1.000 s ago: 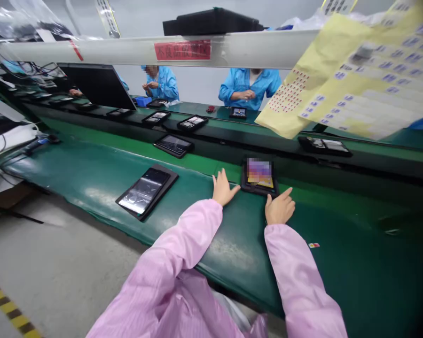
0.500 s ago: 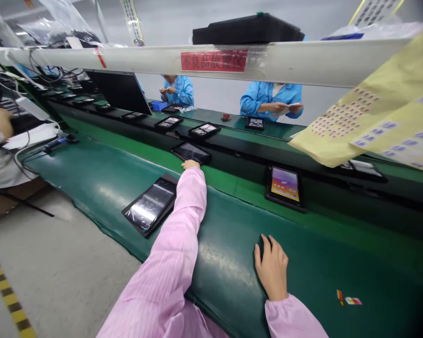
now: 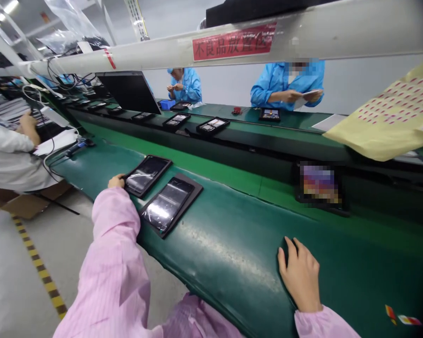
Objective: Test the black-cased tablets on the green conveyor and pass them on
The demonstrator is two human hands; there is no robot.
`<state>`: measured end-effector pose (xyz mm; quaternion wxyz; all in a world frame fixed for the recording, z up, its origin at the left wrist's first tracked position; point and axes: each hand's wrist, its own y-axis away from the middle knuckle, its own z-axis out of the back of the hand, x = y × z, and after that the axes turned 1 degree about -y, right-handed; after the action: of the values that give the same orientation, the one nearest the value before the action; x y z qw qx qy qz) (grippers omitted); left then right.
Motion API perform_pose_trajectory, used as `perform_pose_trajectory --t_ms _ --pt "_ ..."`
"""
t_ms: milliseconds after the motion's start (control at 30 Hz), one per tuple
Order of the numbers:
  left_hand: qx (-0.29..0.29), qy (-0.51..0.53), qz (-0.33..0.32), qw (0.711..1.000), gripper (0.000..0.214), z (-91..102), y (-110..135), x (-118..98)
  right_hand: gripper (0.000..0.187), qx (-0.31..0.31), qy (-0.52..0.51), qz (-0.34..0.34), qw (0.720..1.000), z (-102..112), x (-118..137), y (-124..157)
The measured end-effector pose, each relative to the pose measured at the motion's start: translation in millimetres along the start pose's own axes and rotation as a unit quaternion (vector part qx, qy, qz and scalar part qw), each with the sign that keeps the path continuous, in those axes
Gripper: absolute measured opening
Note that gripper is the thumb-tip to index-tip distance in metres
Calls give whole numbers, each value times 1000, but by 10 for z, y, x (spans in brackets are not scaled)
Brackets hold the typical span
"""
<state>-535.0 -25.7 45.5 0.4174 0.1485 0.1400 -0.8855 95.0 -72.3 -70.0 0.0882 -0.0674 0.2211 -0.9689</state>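
My left hand (image 3: 116, 180) is curled on the near corner of a dark tablet in a black tray (image 3: 146, 173), which lies on the green mat (image 3: 232, 249). Just right of it lies a second dark tablet in its tray (image 3: 171, 204), with a glare on its screen. My right hand (image 3: 299, 274) rests flat on the mat with fingers stretched out and holds nothing. Farther back and to the right, a lit tablet (image 3: 319, 185) sits on the dark conveyor belt (image 3: 232, 152).
A white bar with a red label (image 3: 232, 42) crosses overhead, and yellow sticker sheets (image 3: 391, 117) hang at the right. Two people in blue coats (image 3: 289, 82) work across the line, with several trays (image 3: 213, 125) before them. A person in white (image 3: 10, 150) sits at the left.
My left hand has drawn a dark tablet off the conveyor onto the mat, beside the other tablet. My right hand has stayed flat on the mat. The view has shifted left.
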Motion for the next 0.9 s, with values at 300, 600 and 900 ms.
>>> perform_pose_trajectory --t_ms 300,600,900 --pt "27 -1 -50 998 46 -267 15 504 44 5 35 6 999 -8 49 -2" --pt "22 38 -121 992 49 -561 442 316 43 5 27 3 1000 -17 39 7" --pt "-3 60 -123 991 51 -909 2057 -48 45 11 -176 -55 983 96 30 -43"
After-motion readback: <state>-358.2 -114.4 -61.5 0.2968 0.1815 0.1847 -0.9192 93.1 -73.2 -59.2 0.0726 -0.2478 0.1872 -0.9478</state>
